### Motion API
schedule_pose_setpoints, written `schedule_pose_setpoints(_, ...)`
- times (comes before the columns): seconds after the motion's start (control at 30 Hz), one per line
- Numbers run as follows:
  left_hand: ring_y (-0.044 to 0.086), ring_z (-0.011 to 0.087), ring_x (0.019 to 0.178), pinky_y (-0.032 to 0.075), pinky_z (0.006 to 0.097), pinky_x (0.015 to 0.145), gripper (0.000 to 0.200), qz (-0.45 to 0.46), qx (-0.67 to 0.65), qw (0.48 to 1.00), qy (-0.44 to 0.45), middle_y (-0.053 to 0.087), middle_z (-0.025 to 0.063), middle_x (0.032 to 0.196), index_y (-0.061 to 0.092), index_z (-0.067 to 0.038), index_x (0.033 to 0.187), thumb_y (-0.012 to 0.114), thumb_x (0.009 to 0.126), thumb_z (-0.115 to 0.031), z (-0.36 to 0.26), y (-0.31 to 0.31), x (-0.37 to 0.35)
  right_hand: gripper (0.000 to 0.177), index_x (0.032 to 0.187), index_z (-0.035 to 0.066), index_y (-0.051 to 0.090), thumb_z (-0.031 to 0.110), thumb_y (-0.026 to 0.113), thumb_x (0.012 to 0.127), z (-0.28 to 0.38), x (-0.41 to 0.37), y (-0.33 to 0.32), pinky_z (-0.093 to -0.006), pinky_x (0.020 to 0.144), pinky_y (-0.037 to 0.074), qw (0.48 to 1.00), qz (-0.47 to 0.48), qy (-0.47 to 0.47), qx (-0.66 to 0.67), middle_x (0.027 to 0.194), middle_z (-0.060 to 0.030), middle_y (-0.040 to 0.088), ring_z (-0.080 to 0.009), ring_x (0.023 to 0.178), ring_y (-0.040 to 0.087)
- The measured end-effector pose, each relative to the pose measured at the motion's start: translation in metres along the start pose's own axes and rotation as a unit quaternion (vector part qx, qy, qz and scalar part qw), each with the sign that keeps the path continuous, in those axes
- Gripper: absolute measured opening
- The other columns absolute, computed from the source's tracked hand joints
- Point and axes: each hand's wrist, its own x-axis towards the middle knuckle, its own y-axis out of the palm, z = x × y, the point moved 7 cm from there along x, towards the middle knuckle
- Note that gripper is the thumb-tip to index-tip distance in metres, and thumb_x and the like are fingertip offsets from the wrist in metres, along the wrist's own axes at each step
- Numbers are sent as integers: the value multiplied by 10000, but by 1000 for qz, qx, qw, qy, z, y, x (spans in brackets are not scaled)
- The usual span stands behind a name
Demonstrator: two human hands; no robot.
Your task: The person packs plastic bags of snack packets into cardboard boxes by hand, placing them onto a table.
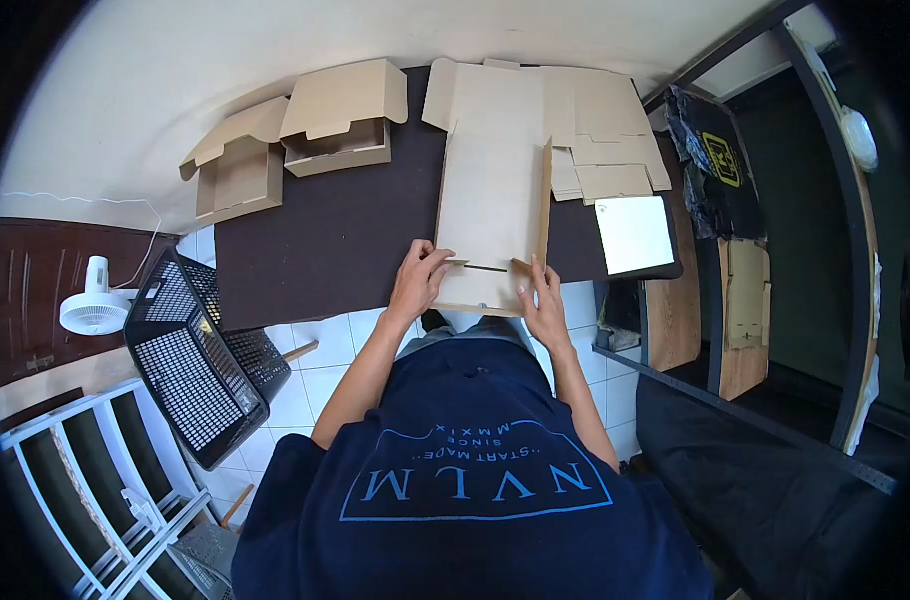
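Observation:
A partly folded cardboard box (pixel 495 180) lies lengthwise on the dark table, its near end reaching past the table's front edge toward my body. My left hand (pixel 419 280) grips the near left corner, fingers curled over a small flap there. At the near right corner, my right hand (pixel 545 305) holds the other small flap, with the thumb on the inner side. The right side wall stands upright, while the far part lies flat. A dark slot shows between the two flaps.
Two formed cardboard boxes (pixel 340 120) with raised lids stand at the back left. Flat cardboard blanks (pixel 610 140) and a white sheet-like item (pixel 635 235) lie on the right. A black plastic crate (pixel 195 360), a small fan (pixel 95 305) and a shelf rack (pixel 825 200) flank the table (pixel 345 235).

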Motion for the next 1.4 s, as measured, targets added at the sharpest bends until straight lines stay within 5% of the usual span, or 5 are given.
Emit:
schedule_pose_setpoints(0.4, 533, 339, 942, 466, 402, 855, 204, 33, -8, 999, -19, 462, 166, 1044, 651, -77, 1088, 537, 927, -130, 3, 3, 4, 484, 1340, 100, 493, 271, 596, 899, 4, 2, -13, -464, 987, 420, 999, 44, -12, -4, 1351, -287, 365, -453, 1185, 481)
schedule_pose_setpoints(0.7, 501, 374, 1024, 422, 418, 935, 246, 62, -12, 995, -72, 461, 197, 1123, 610, -100, 1160, 497, 948, -155, 14, 10, 0, 931, 1436, 115, 334, 442, 801, 701, 27, -10, -8, -460, 971, 467, 986, 137, -10, -91, 1455, -246, 184, -456, 1191, 479)
schedule_pose_setpoints(0.8, 467, 399, 1061, 394, 452, 967, 271, 93, -4, 987, -132, 437, 208, 1166, 577, -139, 1206, 468, 962, -182, 16, 17, -1, 1239, 1493, 166, 126, 281, 909, 538, 18, -15, 5, -496, 977, 474, 981, 143, 32, -128, 1508, -241, 56, -515, 1198, 447)
schedule_pose_setpoints(1.03, 435, 419, 1104, 368, 479, 987, 290, 109, 35, 975, -191, 406, 236, 1203, 546, -189, 1246, 460, 971, -224, 11, 23, -2, 1188, 1504, 199, 67, 44, 838, 614, 24, -15, 14, -472, 832, 555, 992, 76, 11, -101, 1528, -251, -47, -514, 1064, 543)
schedule_pose_setpoints(1.4, 474, 417, 1119, 389, 439, 988, 335, 95, -13, 981, -168, 452, 250, 1136, 514, -153, 1303, 438, 982, -211, 13, 16, 2, 1093, 1486, 63, 102, -4, 801, 648, 15, -18, 7, -434, 996, 439, 998, -29, 11, -49, 1418, -259, 344, -424, 1249, 438)
